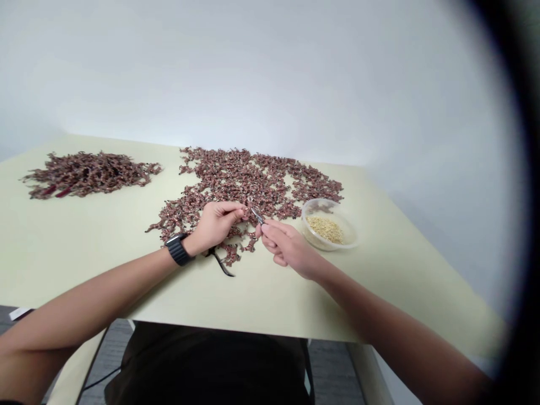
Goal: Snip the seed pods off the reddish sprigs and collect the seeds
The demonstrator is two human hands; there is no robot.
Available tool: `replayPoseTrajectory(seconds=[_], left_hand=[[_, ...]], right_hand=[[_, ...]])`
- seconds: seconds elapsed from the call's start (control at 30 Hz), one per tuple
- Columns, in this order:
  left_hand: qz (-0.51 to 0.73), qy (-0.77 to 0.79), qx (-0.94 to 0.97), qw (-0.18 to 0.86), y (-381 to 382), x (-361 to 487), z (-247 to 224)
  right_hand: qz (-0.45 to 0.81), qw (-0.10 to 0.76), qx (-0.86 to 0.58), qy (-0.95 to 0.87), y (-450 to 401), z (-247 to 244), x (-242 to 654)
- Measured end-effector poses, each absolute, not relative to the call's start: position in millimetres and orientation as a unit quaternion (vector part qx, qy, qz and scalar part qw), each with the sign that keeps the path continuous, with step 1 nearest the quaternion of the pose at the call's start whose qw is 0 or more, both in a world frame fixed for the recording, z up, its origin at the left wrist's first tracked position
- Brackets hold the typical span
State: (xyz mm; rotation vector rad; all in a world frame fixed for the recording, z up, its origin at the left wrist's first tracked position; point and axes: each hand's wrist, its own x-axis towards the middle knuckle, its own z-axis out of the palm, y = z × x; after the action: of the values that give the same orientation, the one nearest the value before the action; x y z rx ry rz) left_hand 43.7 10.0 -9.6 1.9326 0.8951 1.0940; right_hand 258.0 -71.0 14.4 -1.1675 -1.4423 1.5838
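Note:
My left hand (216,225), with a dark watch (179,249) on its wrist, pinches a small brown figure (245,212) between thumb and fingers. Close on its right, my right hand (282,242) is closed around a pair of small pliers (257,215), whose metal tip points at the figure. Whether the tip touches it cannot be made out. Many similar brown figures (236,174) lie spread behind and beneath the hands. A dark curved tool handle (222,264) sticks out from under my left hand.
A clear round tub (353,246) holding small gold-coloured pieces (324,229) stands right of my right hand. A heaped pile of brown figures (95,173) lies at the left of the pale table (270,304). Behind the table is a white wall (253,73).

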Motion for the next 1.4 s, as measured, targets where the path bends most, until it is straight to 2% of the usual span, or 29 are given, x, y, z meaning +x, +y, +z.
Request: replayPoseTrajectory(seconds=[0.13,0.23,0.33,0.43,0.53,0.73,1.0,1.23,1.4], left_hand=[[0.435,0.279,0.848,0.116,27.5,27.2,-8.8],[0.420,0.236,0.873,0.073,32.0,22.5,-5.9],[0.437,0.298,0.829,0.183,25.8,29.2,-3.6],[0.409,0.345,0.749,0.389,15.9,39.7,-3.4],[0.382,0.331,0.678,0.535,9.0,46.6,-5.7],[0.330,0.286,0.635,0.637,3.8,49.4,-10.1],[0.332,0.293,0.625,0.643,-1.5,50.5,-7.0],[0.386,0.327,0.675,0.537,-12.6,57.4,-5.1],[0.429,0.377,0.699,0.431,-17.8,62.0,-7.4]], right_hand=[[0.790,0.251,-0.385,-0.405,-69.4,26.4,265.1],[0.811,0.216,-0.382,-0.387,-67.4,30.6,270.2],[0.692,0.290,-0.443,-0.491,-66.5,25.5,270.0],[0.422,0.363,-0.521,-0.647,-65.8,16.0,267.5],[0.215,0.364,-0.524,-0.740,-64.8,8.5,266.8],[0.113,0.350,-0.499,-0.785,-62.4,2.5,269.1],[0.139,0.346,-0.501,-0.781,-64.4,3.3,267.1],[0.321,0.370,-0.493,-0.719,-72.2,4.2,253.7],[0.376,0.405,-0.486,-0.677,-73.7,-1.9,247.8]])
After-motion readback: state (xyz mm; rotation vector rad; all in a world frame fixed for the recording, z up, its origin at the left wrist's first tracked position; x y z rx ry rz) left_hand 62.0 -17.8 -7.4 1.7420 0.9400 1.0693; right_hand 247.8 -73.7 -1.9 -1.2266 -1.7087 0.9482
